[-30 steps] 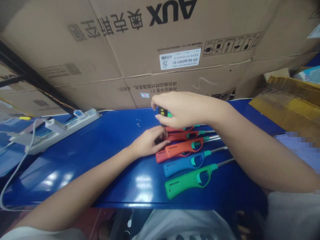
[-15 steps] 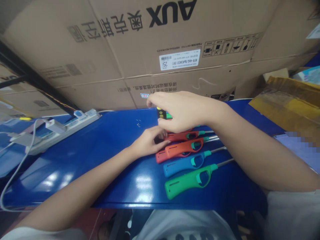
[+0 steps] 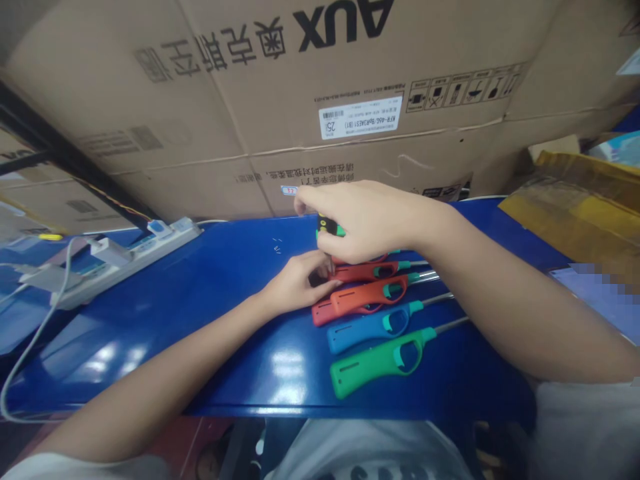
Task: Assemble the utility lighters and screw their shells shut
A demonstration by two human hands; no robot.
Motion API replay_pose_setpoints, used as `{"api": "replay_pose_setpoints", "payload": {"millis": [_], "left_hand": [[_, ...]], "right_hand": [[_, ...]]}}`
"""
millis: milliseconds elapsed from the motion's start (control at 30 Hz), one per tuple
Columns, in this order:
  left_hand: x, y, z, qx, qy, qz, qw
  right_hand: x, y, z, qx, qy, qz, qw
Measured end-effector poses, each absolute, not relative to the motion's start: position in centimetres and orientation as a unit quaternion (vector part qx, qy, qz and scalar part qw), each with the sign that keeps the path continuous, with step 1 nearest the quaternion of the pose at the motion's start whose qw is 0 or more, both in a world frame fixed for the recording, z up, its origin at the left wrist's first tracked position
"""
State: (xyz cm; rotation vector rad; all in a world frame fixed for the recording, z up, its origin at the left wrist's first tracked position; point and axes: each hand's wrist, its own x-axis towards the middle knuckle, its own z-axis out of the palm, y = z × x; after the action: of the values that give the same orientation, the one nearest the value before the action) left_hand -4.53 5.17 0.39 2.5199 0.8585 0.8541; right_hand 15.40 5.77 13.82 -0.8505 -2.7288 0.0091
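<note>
My right hand (image 3: 373, 220) is closed around a small black piece with yellow marks (image 3: 327, 223). A bit of green shows beside this piece; the palm and fingers hide the rest, so its kind is unclear. Below it, my left hand (image 3: 303, 281) has thumb and fingers curled about the handle end of a red long-necked lighter (image 3: 367, 272). Nearer to me lie an orange lighter (image 3: 360, 297) overlapping another red one (image 3: 324, 312), a blue lighter (image 3: 367, 330) and a green lighter (image 3: 373, 367). Their metal necks point right, partly behind my right forearm.
All this lies on a glossy blue table (image 3: 240, 360). A large cardboard box (image 3: 240, 120) stands upright along its back edge. At left is a white power strip (image 3: 135, 260) with plugs and cables. An open carton with yellow tape (image 3: 565, 200) sits at right.
The black piece in my right hand has shifted and turned slightly. My left hand and the lighters on the table look unmoved.
</note>
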Motion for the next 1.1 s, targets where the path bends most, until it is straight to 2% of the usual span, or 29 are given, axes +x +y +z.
{"api": "replay_pose_setpoints", "payload": {"millis": [100,700,1100], "left_hand": [[-4.52,5.17,0.45,0.887,0.305,0.297,0.179],[-4.54,5.10,0.39,0.887,0.309,0.298,0.173],[-4.65,5.28,0.15,0.884,0.313,0.299,0.175]], "right_hand": [[15.43,5.95,13.68,-0.294,-0.945,-0.019,0.141],[15.66,6.26,13.58,-0.250,-0.955,0.030,0.154],[15.95,6.38,13.60,-0.258,-0.955,0.004,0.145]]}}
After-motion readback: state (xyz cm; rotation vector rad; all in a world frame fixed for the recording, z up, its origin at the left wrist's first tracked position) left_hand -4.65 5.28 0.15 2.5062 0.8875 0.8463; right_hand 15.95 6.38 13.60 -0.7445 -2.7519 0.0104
